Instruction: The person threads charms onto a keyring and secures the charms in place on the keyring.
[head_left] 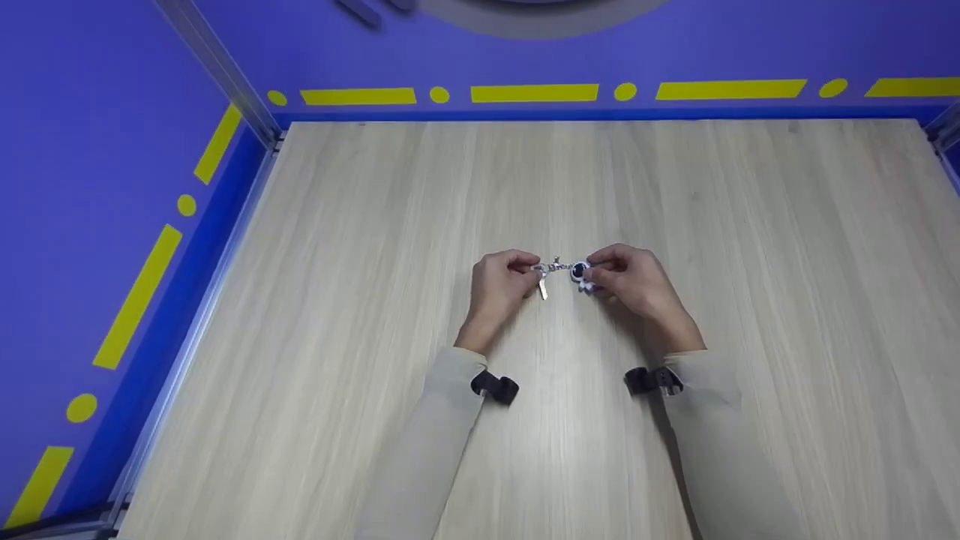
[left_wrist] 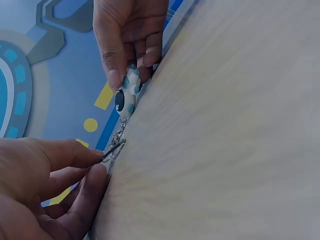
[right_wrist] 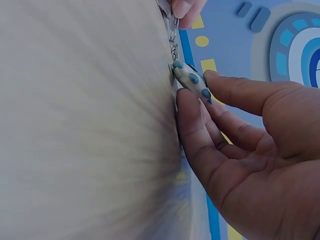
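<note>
A keychain is stretched between the two hands just above the table. Its white figure charm (head_left: 578, 272), astronaut-like with a dark visor, shows blue spots in the left wrist view and the right wrist view. My right hand (head_left: 637, 282) pinches this charm between thumb and fingers. A short silver chain (head_left: 559, 266) with metal fittings runs left from it. At the other end, my left hand (head_left: 499, 283) pinches the metal end between thumb and forefinger. A flat silver piece (head_left: 543, 289), like a key blade, hangs down beside the left fingertips. Fingers hide part of the metal end.
The wood-grain table (head_left: 360, 300) extends around both hands. Blue panels (head_left: 112, 150) with yellow markings stand along its left and far sides, joined by a metal corner post (head_left: 225, 67). Black straps with small devices (head_left: 496, 387) sit on both wrists.
</note>
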